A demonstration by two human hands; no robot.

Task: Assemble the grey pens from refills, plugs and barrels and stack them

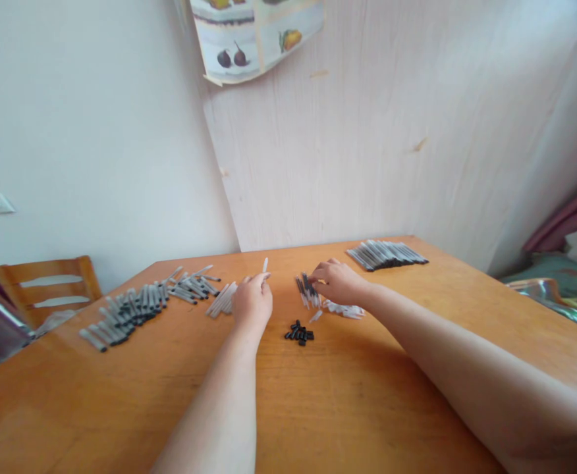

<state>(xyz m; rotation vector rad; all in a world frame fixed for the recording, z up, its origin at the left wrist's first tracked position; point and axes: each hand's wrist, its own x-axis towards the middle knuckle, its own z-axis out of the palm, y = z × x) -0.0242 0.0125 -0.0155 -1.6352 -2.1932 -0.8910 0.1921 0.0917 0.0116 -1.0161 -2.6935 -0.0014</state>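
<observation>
My left hand (253, 299) is closed around a slim whitish pen barrel (265, 264), whose end points up and away from me. Just left of that hand lie several pale pen barrels (222, 300) side by side. My right hand (340, 282) reaches over a row of thin dark-bodied pen refills (302, 289), its fingers bent down and fingertips among them. Whatever is between those fingers is too small to make out. Beneath the right wrist is a heap of small clear-white pieces (345, 309). Small black caps (299, 333) lie in a pile nearer me, between my forearms.
Capped grey-white pens (130, 309) spread in piles across the left of the wooden table (288, 408). A neat stack of pens with black ends (387, 255) lies at the back right. A wooden chair (51, 289) stands past the left edge; a wall rises behind the table.
</observation>
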